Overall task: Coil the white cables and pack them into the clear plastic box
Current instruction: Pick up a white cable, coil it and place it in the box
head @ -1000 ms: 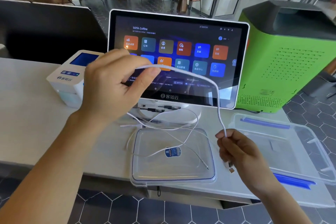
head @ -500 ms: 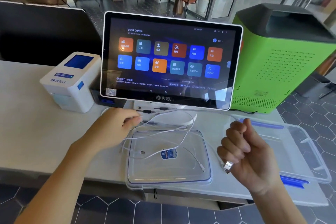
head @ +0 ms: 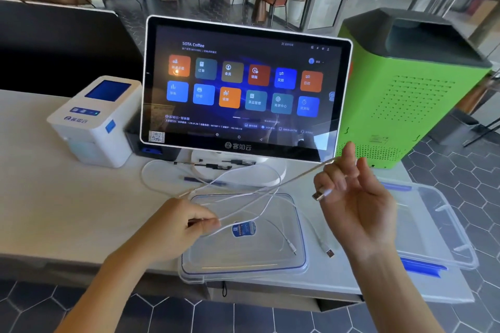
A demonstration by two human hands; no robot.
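Observation:
Several loose strands of white cable (head: 259, 197) lie tangled across a clear flat plastic piece with a blue seal line (head: 300, 265) at the table's front edge. My left hand (head: 176, 227) pinches one strand just above that piece's left side. My right hand (head: 357, 203) is raised to the right, holding the same cable's USB plug (head: 320, 194) against the palm side, and the cable runs up over its fingers. Another USB plug (head: 328, 253) and a small connector (head: 292, 249) rest near the piece's right edge. A clear plastic box with blue latches (head: 443, 227) sits at the right.
A touchscreen terminal (head: 243, 86) on a white stand is directly behind the cables. To its left there is a white receipt printer (head: 94, 121). A green machine (head: 411, 89) stands at the back right. Pens (head: 213, 165) lie on the stand base. The table's front edge is close.
My left hand has come down and nearer, over the flat clear piece, pinching a strand. My right hand has risen and its fingers have spread, with the cable now draped over them.

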